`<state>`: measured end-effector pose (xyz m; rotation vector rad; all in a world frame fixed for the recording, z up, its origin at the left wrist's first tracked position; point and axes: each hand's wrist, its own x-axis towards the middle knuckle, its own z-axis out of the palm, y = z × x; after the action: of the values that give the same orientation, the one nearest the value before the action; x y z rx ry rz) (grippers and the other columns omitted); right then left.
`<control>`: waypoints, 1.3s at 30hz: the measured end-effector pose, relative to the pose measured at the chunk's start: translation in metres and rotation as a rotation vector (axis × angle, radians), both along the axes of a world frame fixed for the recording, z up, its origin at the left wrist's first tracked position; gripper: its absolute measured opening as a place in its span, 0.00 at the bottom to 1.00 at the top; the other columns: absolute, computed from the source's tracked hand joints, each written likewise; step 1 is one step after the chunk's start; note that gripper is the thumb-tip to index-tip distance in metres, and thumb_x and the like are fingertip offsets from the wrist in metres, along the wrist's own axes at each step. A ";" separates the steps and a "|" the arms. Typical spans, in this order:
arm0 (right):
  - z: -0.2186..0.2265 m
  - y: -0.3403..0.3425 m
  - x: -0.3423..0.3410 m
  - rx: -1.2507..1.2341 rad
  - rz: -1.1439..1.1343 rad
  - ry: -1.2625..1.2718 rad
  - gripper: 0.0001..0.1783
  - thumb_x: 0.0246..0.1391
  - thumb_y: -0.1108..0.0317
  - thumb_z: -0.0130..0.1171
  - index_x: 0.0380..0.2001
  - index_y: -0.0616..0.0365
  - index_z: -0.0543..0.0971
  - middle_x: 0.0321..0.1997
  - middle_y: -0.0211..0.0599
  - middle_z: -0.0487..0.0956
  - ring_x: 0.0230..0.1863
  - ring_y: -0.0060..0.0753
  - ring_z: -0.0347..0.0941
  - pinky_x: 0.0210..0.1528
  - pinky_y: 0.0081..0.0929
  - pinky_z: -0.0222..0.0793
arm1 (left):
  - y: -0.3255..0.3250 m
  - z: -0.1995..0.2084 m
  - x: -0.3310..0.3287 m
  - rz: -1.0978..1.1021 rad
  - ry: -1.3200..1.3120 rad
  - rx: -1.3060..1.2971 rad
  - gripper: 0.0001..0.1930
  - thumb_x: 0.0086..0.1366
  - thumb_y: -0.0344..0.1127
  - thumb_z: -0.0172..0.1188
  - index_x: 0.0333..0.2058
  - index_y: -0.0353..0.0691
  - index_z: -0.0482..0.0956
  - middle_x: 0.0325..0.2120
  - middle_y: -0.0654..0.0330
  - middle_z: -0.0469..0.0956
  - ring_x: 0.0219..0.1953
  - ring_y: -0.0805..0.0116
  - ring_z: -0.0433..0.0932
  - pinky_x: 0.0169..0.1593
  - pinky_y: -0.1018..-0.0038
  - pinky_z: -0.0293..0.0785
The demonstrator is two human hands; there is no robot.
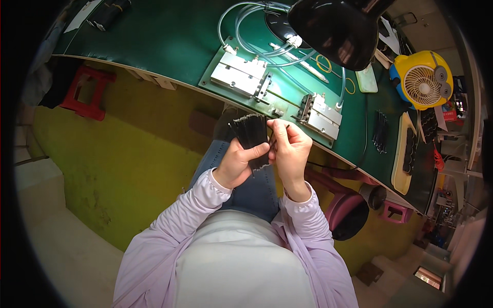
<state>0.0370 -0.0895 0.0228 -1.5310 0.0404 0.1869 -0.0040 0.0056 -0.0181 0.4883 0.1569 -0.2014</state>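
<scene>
Head view, read from left to right: we first see a red stool [84, 95] on the yellow-green floor [138, 154], then a silvery metal block [236, 74] mounted near the edge of a green table [154, 46]. Below it, the left hand [237, 163] closes its grip around a bundle of black strands [252, 132], the thumb laid across the front. We find this bundle in front of the body, just short of the table's edge.

We judge the strands light and slender, perhaps fairly stiff and inclined to slide over one another. Their ends may bend or fall out of line, so the sound hold is around the middle, firm but not crushing. The long axis runs away from the wearer, leaning slightly left; the pale-tipped far ends fan out toward the table, while the near ends gather more narrowly toward the lap.

At the bundle's right edge, the right hand [291, 149] has its fingertips drawn together, its grip apparently pinching a thin dark strand [272, 135]; we cannot tell whether this strand is wholly apart from the bundle. Farther right stand a second metal block [322, 119] and a yellow fan [423, 82].
</scene>
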 end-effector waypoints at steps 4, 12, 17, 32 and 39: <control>-0.002 0.001 0.003 0.029 -0.023 0.038 0.10 0.53 0.68 0.50 0.27 0.64 0.76 0.12 0.24 0.68 0.07 0.10 0.56 0.07 0.10 0.49 | 0.000 -0.003 0.002 -0.011 -0.012 0.030 0.07 0.55 0.25 0.54 0.34 0.35 0.71 0.26 0.61 0.73 0.27 0.73 0.72 0.33 0.78 0.70; -0.006 0.000 0.007 0.079 -0.042 0.060 0.11 0.53 0.68 0.50 0.26 0.65 0.76 0.11 0.24 0.67 0.07 0.10 0.56 0.07 0.10 0.49 | 0.000 0.002 0.006 -0.004 -0.003 0.049 0.08 0.55 0.25 0.54 0.35 0.34 0.71 0.27 0.62 0.73 0.27 0.74 0.72 0.33 0.78 0.70; -0.007 -0.001 0.008 0.076 -0.050 0.065 0.11 0.53 0.68 0.50 0.24 0.65 0.76 0.11 0.24 0.67 0.07 0.10 0.56 0.07 0.11 0.48 | -0.001 -0.001 0.007 0.001 -0.025 0.051 0.08 0.55 0.24 0.54 0.35 0.34 0.71 0.27 0.63 0.73 0.27 0.74 0.72 0.33 0.78 0.70; 0.000 0.003 -0.003 0.015 -0.009 -0.018 0.09 0.51 0.69 0.54 0.26 0.65 0.76 0.12 0.24 0.68 0.07 0.10 0.58 0.08 0.10 0.50 | 0.005 0.007 0.001 0.016 0.030 0.073 0.08 0.54 0.24 0.55 0.34 0.35 0.72 0.26 0.61 0.73 0.25 0.72 0.72 0.31 0.77 0.70; -0.002 0.002 0.002 0.016 -0.070 0.043 0.10 0.52 0.68 0.52 0.27 0.64 0.76 0.12 0.24 0.68 0.07 0.10 0.57 0.07 0.11 0.51 | 0.001 0.005 0.002 0.043 0.093 0.076 0.10 0.53 0.24 0.56 0.36 0.36 0.71 0.27 0.62 0.73 0.26 0.74 0.73 0.30 0.79 0.70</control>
<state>0.0388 -0.0873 0.0206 -1.5070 0.1256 0.1639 -0.0025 0.0070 -0.0128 0.5506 0.2666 -0.1764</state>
